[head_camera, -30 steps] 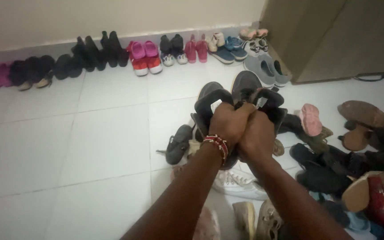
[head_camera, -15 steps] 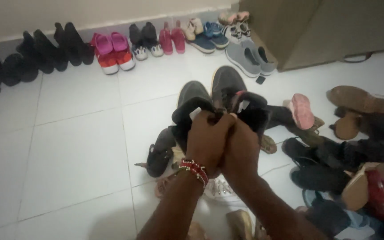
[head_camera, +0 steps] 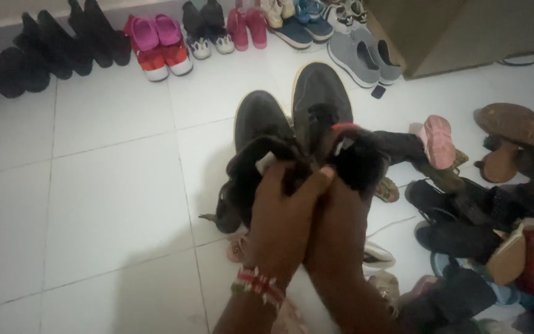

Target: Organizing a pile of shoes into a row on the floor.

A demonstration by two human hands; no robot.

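A pair of dark shoes (head_camera: 292, 120) is clamped together at the heels by the left hand (head_camera: 282, 213) and right hand (head_camera: 338, 229), toes pointed away. Bare white floor (head_camera: 94, 198) lies leftward; a shoe heap (head_camera: 495, 210) crowds the right.

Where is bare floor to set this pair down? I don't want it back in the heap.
Both hands grip the dark shoes. The white tiles are bare to the left, between the row of shoes along the wall and the hands. The right is crowded by the shoe pile.
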